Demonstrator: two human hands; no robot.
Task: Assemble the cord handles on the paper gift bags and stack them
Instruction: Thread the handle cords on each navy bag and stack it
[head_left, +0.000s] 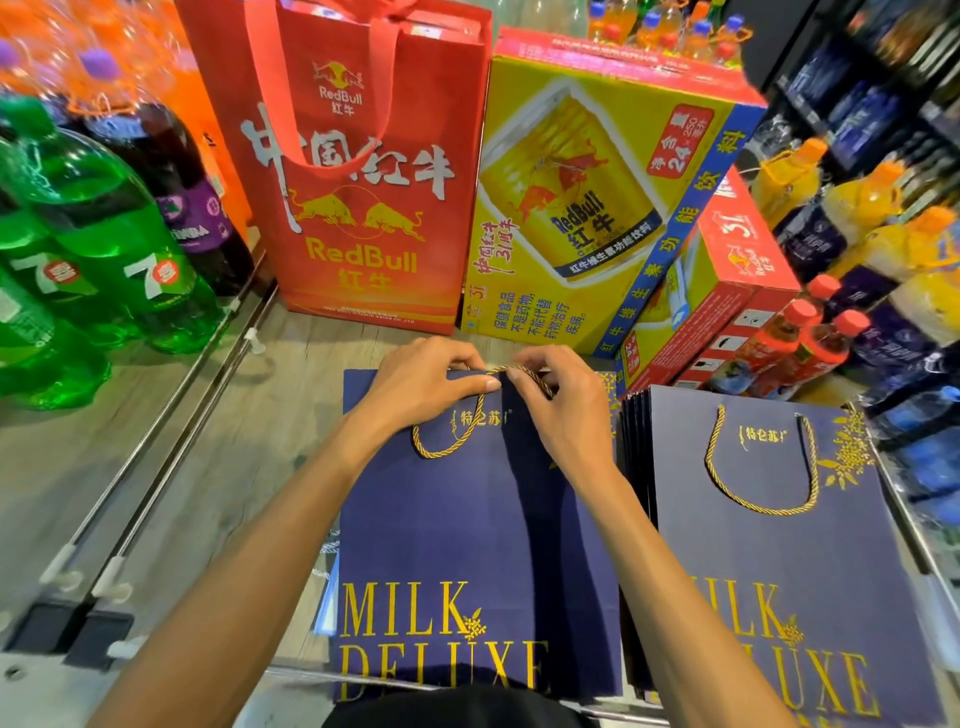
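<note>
Your hands pinch the gold cord (470, 410) at the navy bag's (467, 519) far edge.
Finished stack (769, 545) right; red bag (363, 171), yellow carton (587, 208) beyond.

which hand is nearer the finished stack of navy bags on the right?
Right. The right hand pinches the gold cord at the top edge of the navy bag, just beside the finished stack. The left hand holds the cord farther away.
</note>
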